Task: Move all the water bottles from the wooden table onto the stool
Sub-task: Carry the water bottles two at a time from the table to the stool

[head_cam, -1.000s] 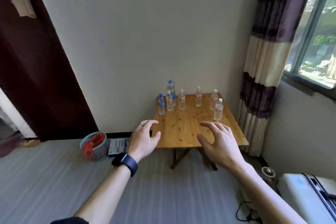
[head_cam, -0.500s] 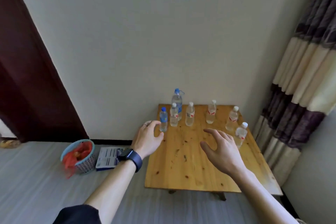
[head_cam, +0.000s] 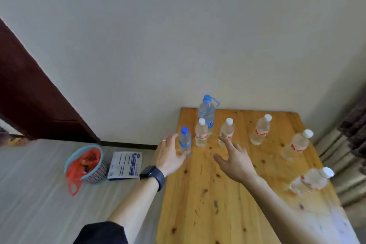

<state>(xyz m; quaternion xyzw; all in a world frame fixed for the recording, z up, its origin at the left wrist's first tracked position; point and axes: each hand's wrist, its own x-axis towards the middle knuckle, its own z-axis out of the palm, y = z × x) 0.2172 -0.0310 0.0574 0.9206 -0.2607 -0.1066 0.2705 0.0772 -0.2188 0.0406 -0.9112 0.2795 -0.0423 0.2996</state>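
Observation:
Several water bottles stand on the wooden table (head_cam: pixel 227 200). A small blue-capped bottle (head_cam: pixel 185 141) is at the far left edge, and my left hand (head_cam: pixel 168 155) is spread around it, fingers touching or nearly touching its side. A tall blue-capped bottle (head_cam: pixel 207 114) stands at the back. White-capped bottles stand at the left middle (head_cam: pixel 201 133), the centre (head_cam: pixel 226 131), and further right (head_cam: pixel 261 130), (head_cam: pixel 297 144), (head_cam: pixel 311 181). My right hand (head_cam: pixel 234 159) hovers open, fingers stretched toward the centre bottle. No stool is in view.
On the floor left of the table sit a small basket with a red bag (head_cam: pixel 87 166) and a white-and-blue packet (head_cam: pixel 125 165). A dark door (head_cam: pixel 29 95) is at the left, a striped curtain (head_cam: pixel 348 144) at the right, the wall behind the table.
The view has come closer to the table. Both hands have reached forward; the left now cups the small blue-capped bottle, the right has neared the centre white-capped bottle.

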